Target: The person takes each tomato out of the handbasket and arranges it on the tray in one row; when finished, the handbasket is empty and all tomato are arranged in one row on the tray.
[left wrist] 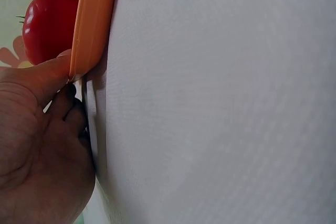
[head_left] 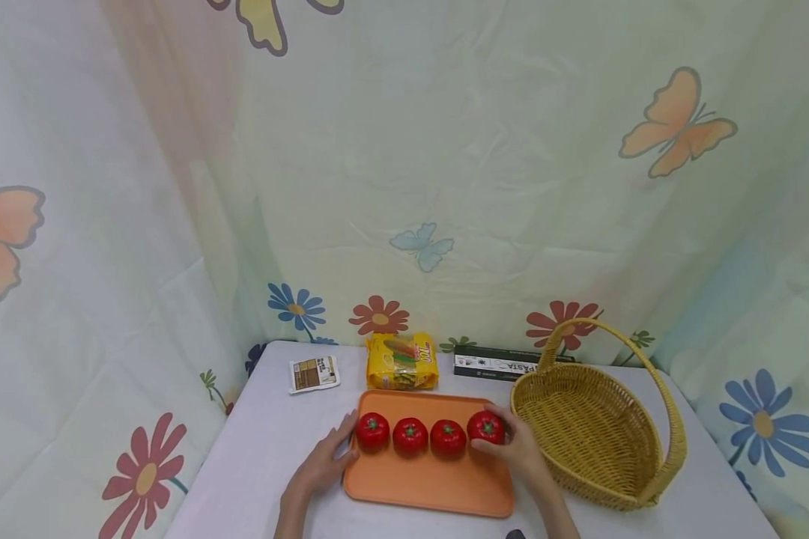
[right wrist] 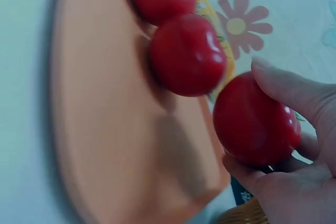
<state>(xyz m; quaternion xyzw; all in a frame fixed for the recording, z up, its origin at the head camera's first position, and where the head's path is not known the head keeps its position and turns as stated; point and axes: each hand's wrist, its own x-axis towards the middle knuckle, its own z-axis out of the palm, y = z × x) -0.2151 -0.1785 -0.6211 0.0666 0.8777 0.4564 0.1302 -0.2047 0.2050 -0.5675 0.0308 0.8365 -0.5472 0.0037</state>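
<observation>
Four red tomatoes with green tops stand in a row on an orange tray [head_left: 428, 498]; the leftmost tomato [head_left: 372, 432] is beside my left hand [head_left: 320, 464]. That hand holds the tray's left edge, its thumb [left wrist: 50, 74] over the rim and its fingers outside and lower in the left wrist view. My right hand [head_left: 522, 449] grips the rightmost tomato [right wrist: 254, 121] between thumb and fingers. In the right wrist view this tomato appears raised off the tray. Between the hands are two more tomatoes, the left one [head_left: 410, 437] and the right one [head_left: 448, 439].
To the right stands a wicker basket [head_left: 586, 427] with a tall handle, close by my right forearm. Behind the tray lie a yellow food packet [head_left: 402, 363] and a dark pasta box [head_left: 488, 364]. A small white-and-brown sachet [head_left: 314, 374] is at the back left. Printed curtains surround the table.
</observation>
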